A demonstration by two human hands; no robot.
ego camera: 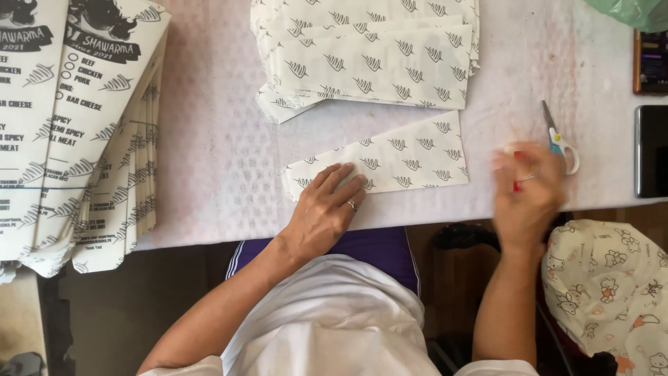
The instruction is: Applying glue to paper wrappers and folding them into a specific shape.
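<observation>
Your desk (pixel 209 174) fills most of the view, covered in a white textured sheet, with its near edge running just above your lap. On its left side sits the biggest pile, a fanned stack of printed paper sleeves (pixel 76 139) with dark lettering and leaf marks, hanging a little over the near edge. At the far middle lies a second stack of leaf-patterned paper bags (pixel 369 59), flat and roughly squared. Just near of that stack, apart from it, lies a single folded leaf-patterned bag (pixel 390 160), slanted so its right end sits farther from you than its left. Your left hand (pixel 323 209) rests flat on the near left end of that bag, fingers spread and pressing down, a ring on one finger; its grip is open, closed on nothing. Your right hand (pixel 529 184) is blurred, over the desk's near right edge and well apart from the bag; something small and red shows at the fingers, but you cannot tell what it is or how tightly the grip is closed. Just right of that hand lie small scissors (pixel 560 139) with pale blue handles, blades pointing far. At the far right edge sit two dark flat devices (pixel 653 150), and near right, off the desk, a cartoon-print cloth (pixel 612 285).
</observation>
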